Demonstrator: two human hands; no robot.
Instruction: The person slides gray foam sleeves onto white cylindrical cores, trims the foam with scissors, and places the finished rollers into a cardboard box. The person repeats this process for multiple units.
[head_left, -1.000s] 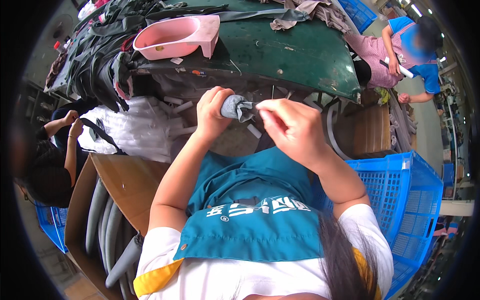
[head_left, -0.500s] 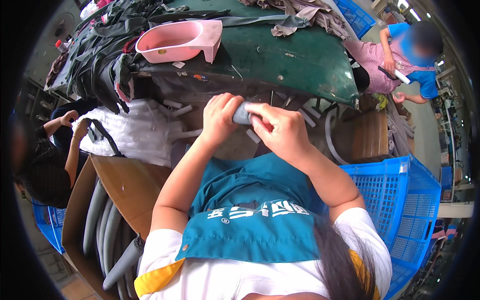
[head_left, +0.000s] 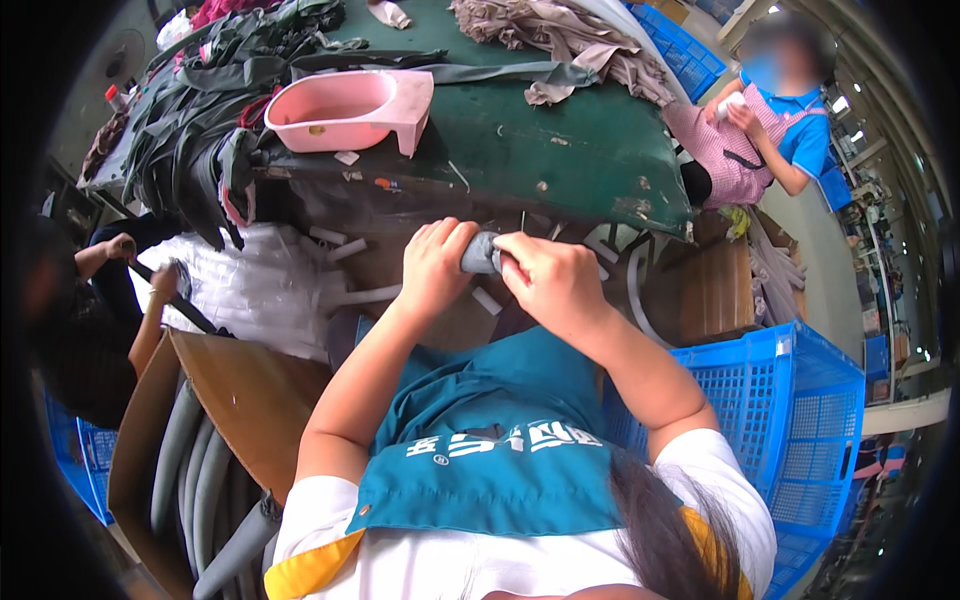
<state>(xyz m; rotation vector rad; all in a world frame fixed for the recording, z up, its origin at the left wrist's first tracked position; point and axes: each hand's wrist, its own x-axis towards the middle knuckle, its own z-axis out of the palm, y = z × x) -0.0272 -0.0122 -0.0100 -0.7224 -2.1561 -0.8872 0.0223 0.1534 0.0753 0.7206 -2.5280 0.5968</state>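
Both our hands meet just below the edge of the green table (head_left: pixel 560 150), closed on one small grey piece of tubing (head_left: pixel 481 253). Our left hand (head_left: pixel 436 268) wraps its fingers around one end, and our right hand (head_left: pixel 553 278) clamps the other, knuckles up. Only a short bit of the piece shows between them. We see a pink basin (head_left: pixel 345 108) on the table, a blue crate (head_left: pixel 790 420) at our right, and grey tubes in a cardboard box (head_left: pixel 235 395) at our left

Left hand (head_left: pixel 435 268) and right hand (head_left: pixel 553 283) side by side, each grip closed, forearms converging.
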